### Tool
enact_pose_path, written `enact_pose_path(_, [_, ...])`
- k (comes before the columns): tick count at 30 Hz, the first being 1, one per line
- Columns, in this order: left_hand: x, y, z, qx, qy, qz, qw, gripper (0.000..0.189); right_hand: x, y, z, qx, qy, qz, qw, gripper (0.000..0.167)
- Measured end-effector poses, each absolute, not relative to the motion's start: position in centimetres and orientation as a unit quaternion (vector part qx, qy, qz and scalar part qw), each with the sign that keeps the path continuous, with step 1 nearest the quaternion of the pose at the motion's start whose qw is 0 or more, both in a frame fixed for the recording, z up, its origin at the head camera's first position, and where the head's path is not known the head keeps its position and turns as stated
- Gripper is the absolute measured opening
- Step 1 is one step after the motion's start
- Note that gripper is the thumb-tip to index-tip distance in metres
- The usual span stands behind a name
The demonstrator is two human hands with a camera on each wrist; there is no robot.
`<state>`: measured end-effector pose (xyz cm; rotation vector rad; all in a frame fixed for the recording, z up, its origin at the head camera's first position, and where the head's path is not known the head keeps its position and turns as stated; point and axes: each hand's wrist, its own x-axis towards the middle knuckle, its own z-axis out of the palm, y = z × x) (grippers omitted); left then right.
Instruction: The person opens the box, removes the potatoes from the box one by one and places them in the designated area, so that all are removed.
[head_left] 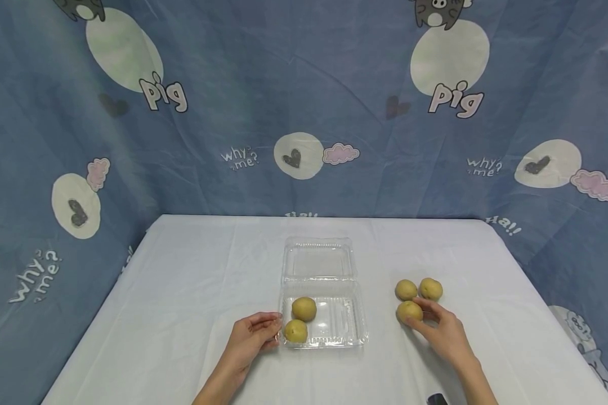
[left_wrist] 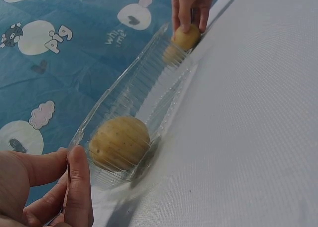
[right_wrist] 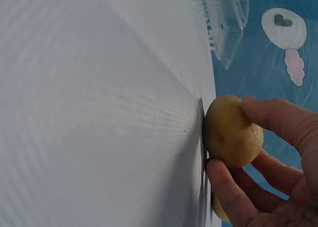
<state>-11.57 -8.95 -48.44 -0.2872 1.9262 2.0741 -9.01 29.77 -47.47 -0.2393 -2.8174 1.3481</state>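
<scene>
A clear plastic clamshell box [head_left: 334,318] lies with its lid [head_left: 319,259] folded back toward the far side. Two yellow-brown potatoes sit in its left half, the farther potato [head_left: 304,309] almost touching the nearer potato [head_left: 296,331]. My left hand [head_left: 255,337] pinches the box's left rim between thumb and fingers. To the right of the box, my right hand [head_left: 442,329] grips a potato [right_wrist: 232,131], thumb on one side and fingers on the other, low over the cloth. Just beyond it lie two more potatoes, a left one [head_left: 406,289] and a right one [head_left: 430,288].
A white cloth [head_left: 202,270] covers the table. Behind and at the sides hangs a blue patterned curtain [head_left: 263,95]. A small black object [head_left: 437,399] shows at the bottom edge, by the right forearm.
</scene>
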Motion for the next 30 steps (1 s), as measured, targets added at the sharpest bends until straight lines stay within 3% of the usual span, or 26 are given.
enact_pose_path(30, [-11.47,-9.04,-48.32,-0.096,0.669,0.721,0.15,0.036,-8.66,30.37,-46.94,-0.09,-0.898,0.43,-0.004,0.059])
